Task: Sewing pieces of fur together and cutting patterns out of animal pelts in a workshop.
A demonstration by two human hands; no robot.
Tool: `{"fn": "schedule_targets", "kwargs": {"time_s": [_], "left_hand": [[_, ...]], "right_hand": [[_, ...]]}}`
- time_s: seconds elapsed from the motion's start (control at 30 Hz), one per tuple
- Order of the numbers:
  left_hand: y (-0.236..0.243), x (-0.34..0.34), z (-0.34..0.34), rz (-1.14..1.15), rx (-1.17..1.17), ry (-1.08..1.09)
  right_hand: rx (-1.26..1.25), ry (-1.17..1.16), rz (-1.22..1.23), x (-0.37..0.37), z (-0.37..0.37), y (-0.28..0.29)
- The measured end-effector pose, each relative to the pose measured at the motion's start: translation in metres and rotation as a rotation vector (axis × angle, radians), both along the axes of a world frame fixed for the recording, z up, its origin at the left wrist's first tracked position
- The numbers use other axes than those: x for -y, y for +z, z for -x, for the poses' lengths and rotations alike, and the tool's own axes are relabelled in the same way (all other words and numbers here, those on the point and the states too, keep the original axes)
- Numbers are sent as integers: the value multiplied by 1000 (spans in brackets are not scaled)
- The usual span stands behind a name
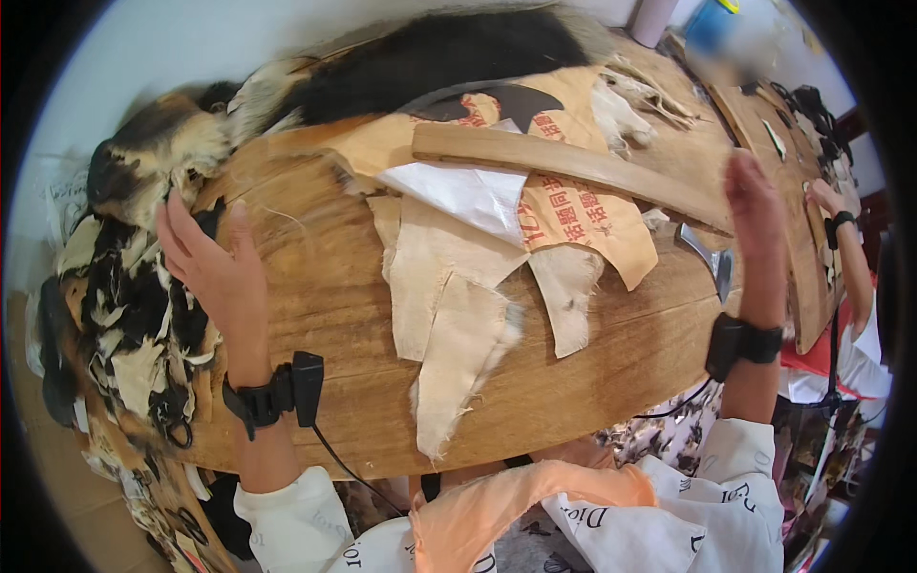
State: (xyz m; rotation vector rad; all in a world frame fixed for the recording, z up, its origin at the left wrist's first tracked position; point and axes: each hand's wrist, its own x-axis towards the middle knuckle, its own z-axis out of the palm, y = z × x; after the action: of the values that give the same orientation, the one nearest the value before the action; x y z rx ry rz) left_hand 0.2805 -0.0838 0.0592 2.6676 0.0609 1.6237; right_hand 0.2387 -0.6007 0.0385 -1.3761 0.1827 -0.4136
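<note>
The left hand and right hand stand apart, seemingly empty, near likely soft far-left fur, best pinched edgewise, and a probably stiff bar, best gripped mid-length.

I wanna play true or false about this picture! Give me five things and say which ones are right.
1. The left hand is open, thumb apart from its fingers. True.
2. The wooden bar lies under the printed brown paper. False: it lies across the top of the paper.
3. Black fur lies at the table's far side. True.
4. The right hand grips the metal tool. False: the tool lies on the table.
5. Both wrists are bare. False: each wears a black band.
</note>
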Motion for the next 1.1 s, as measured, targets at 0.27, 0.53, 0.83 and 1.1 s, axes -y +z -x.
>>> {"fn": "schedule_targets", "kwargs": {"time_s": [0.27, 0.53, 0.83, 1.1], "left_hand": [[-52, 63, 16, 311, -1014, -968], [-63, 79, 20, 273, -1105, -1042], [-63, 80, 19, 220, -1122, -1005], [-63, 80, 22, 222, -1093, -961]], "right_hand": [[-90, 393, 739, -208, 27, -20], [-24, 498, 877, -239, 25, -51], [-40, 597, 1062, -218, 33, -16], [160, 375, 1027, -256, 25, -62]]}}
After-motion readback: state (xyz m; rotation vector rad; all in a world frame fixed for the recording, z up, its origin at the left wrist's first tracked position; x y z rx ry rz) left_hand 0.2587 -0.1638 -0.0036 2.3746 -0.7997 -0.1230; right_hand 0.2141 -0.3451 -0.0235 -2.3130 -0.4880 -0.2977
